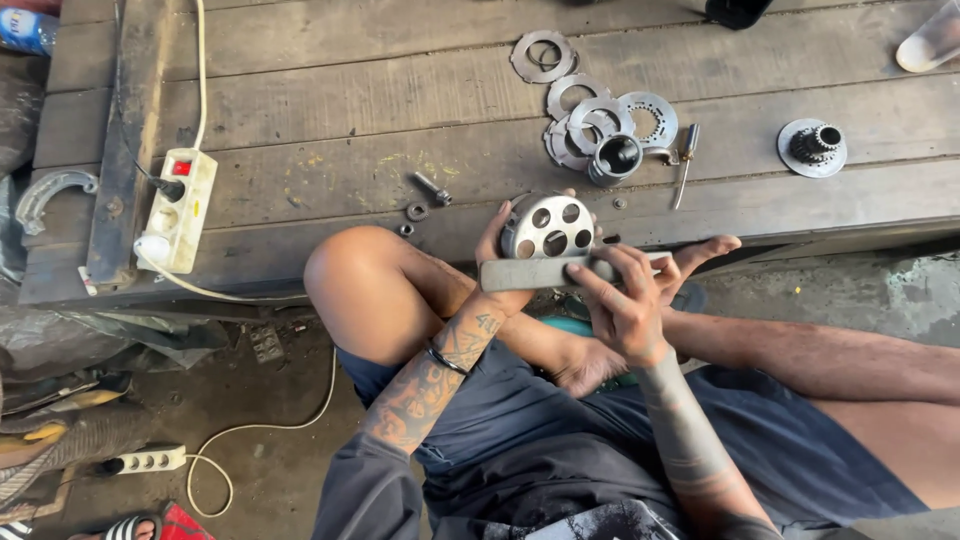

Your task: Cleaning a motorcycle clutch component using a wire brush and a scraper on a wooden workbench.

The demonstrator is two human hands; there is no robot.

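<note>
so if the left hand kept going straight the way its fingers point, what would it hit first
Probably the small dark bolt and washer on the grey wooden plank bench. The left hand, gripping a round silver metal drum with holes, points up and away over them; depth is unclear.

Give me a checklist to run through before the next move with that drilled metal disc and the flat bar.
1. Left hand grips the drilled metal disc: ok, the fingers wrap its rim.
2. Right hand holds the flat metal bar: ok, the bar lies level just below the disc.
3. Bar seated against the disc: cannot tell, the contact is hidden.
4. Loose bolt and small washers lie within sight on the wooden bench: ok.
5. Stack of ring plates stays apart from the hands: ok.
6. Disc supported from below: not ok, it is held in the air over the knee.
</note>
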